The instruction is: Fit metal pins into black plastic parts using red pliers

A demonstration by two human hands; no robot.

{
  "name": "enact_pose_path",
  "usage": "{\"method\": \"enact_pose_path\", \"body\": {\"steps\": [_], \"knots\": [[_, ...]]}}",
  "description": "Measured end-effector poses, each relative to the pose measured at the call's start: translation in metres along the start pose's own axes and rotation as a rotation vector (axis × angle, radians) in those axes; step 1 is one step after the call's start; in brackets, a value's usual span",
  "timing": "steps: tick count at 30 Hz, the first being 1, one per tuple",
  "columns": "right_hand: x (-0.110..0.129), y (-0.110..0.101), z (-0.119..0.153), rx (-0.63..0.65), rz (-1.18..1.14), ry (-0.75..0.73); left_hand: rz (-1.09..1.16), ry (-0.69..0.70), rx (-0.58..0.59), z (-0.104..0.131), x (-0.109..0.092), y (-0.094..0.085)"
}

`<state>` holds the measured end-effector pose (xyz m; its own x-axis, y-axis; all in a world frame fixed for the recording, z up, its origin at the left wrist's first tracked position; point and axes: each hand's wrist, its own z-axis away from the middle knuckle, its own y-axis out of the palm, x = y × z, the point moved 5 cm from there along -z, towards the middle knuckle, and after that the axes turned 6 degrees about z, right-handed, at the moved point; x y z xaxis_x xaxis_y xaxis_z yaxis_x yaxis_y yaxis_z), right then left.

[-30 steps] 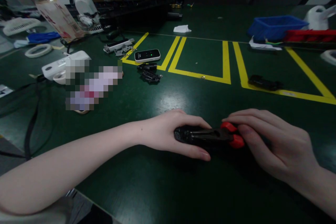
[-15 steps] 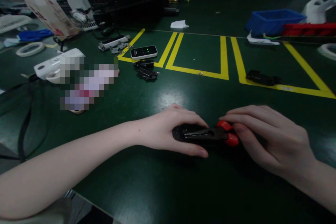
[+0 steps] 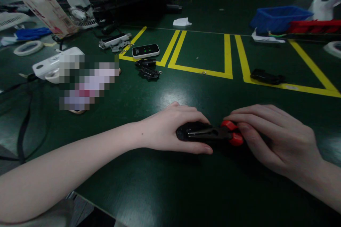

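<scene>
My right hand (image 3: 279, 138) is closed at the red handles of a pair of pliers (image 3: 217, 134), whose dark jaws point left. My left hand (image 3: 178, 127) curls around a black part (image 3: 182, 133), with thumb on the near side and fingers on the far side. The plier jaws lie over this black part, between my left thumb and fingers. Where jaws and part meet is too dark to make out. Both hands are low over the green table (image 3: 165, 181).
Yellow tape (image 3: 199, 71) marks areas beyond my hands. Black pieces (image 3: 147, 71), a white-edged device (image 3: 145, 51) with green lights and another black part (image 3: 268, 77) lie around it. A blurred-out phone-like object (image 3: 93, 87) is at left, a blue bin (image 3: 279, 19) at back right.
Hands and pliers keep almost the same pose; the left thumb and pliers appear very slightly shifted. The whole view has tilted a little.
</scene>
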<state>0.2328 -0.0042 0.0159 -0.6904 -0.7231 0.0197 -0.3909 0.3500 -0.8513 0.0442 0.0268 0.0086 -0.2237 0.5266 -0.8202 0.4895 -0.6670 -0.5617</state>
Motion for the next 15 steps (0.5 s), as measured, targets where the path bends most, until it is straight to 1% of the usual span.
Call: {"method": "enact_pose_path", "body": {"steps": [4, 11, 15], "knots": [[-0.0001, 0.0003, 0.0, 0.006, 0.012, -0.01, -0.05, -0.035, -0.007, -0.001, 0.0019, 0.0], [-0.0041, -0.0019, -0.0001, 0.045, 0.021, -0.012, -0.094, -0.008, -0.004, -0.0038, 0.0033, 0.0011], [-0.0021, -0.0005, -0.0013, 0.038, 0.033, -0.051, -0.111, 0.0, 0.01, -0.004, 0.0033, 0.0016]]}}
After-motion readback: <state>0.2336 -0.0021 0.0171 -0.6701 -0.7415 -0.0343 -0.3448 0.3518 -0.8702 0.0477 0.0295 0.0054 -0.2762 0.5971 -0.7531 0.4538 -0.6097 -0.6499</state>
